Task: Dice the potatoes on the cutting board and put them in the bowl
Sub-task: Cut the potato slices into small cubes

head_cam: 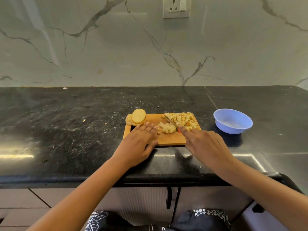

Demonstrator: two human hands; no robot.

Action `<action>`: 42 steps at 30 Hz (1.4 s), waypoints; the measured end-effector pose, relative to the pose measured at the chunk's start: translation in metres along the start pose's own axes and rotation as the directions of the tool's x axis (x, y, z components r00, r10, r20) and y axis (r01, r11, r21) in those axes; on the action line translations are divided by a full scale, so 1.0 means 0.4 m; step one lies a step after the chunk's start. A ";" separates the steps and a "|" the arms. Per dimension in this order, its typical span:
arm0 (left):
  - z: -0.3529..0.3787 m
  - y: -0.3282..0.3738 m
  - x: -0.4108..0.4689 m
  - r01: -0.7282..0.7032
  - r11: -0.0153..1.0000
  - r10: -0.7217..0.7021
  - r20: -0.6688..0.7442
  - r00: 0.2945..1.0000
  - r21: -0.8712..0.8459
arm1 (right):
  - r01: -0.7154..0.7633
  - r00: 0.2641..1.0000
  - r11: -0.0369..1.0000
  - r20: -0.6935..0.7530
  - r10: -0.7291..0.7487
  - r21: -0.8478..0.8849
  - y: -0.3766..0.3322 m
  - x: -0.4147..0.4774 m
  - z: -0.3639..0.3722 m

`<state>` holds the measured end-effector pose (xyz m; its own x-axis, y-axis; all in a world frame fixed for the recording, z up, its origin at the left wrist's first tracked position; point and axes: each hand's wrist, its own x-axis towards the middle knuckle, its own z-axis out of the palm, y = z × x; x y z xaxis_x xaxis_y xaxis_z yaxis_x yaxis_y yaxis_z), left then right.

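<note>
A wooden cutting board (168, 140) lies on the black counter. A stack of round potato slices (138, 117) sits at its far left corner. Diced potato (183, 120) is heaped at the far right, and a smaller pile of dice (167, 127) lies in the middle. My right hand (202, 144) grips a knife (171, 122), its forefinger along the spine and the blade pointing away to the left between the two piles. My left hand (140, 142) rests flat on the board, fingers straight, fingertips next to the smaller pile. A blue bowl (233, 121) stands to the right of the board.
The black stone counter (66, 130) stretches wide to the left, flecked with crumbs. A marble wall with a socket (176, 7) rises behind. The counter's front edge runs below my wrists, with cabinet doors underneath.
</note>
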<state>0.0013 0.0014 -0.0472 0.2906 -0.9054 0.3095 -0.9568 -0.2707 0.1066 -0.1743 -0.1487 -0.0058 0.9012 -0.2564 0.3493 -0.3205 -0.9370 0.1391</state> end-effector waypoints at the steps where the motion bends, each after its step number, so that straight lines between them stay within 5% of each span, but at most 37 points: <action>1: 0.000 0.003 0.006 -0.014 1.000 0.015 -0.027 1.000 0.006 | 0.028 1.000 0.998 0.000 -0.028 -0.061 0.004 0.002 0.002; 6: -0.005 0.024 0.090 -0.083 0.996 0.084 -0.055 0.995 0.027 | 0.134 0.989 0.963 -0.033 -0.146 -0.235 0.034 -0.013 0.011; 13: 0.017 0.009 0.182 -0.115 0.987 0.114 0.015 0.993 0.110 | 0.146 0.984 0.953 -0.060 -0.167 -0.265 0.052 -0.033 0.002; 18: 0.008 -0.006 0.142 -0.031 0.998 0.041 -0.167 0.985 0.058 | 0.079 0.988 0.985 -0.117 -0.098 -0.155 0.045 -0.047 0.002; 23: -0.015 -0.051 0.065 0.032 0.999 -0.029 -0.340 0.940 0.001 | 0.250 0.951 0.968 -0.179 -0.251 -0.027 -0.004 -0.057 0.018; 36: -0.003 -0.060 0.040 0.041 0.983 0.000 -0.225 0.974 0.176 | 0.279 0.939 0.932 -0.136 -0.315 -0.233 0.014 0.036 0.077; 42: 0.002 -0.053 0.046 0.067 0.963 -0.013 -0.203 0.979 0.260 | 0.139 0.980 0.985 -0.127 -0.151 -0.099 0.038 0.082 0.071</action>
<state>0.0270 -0.0096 -0.0446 0.2998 -0.8167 0.4932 -0.9054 -0.4065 -0.1227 -0.1415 -0.1781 -0.0187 0.8949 -0.0801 0.4391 -0.2196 -0.9355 0.2769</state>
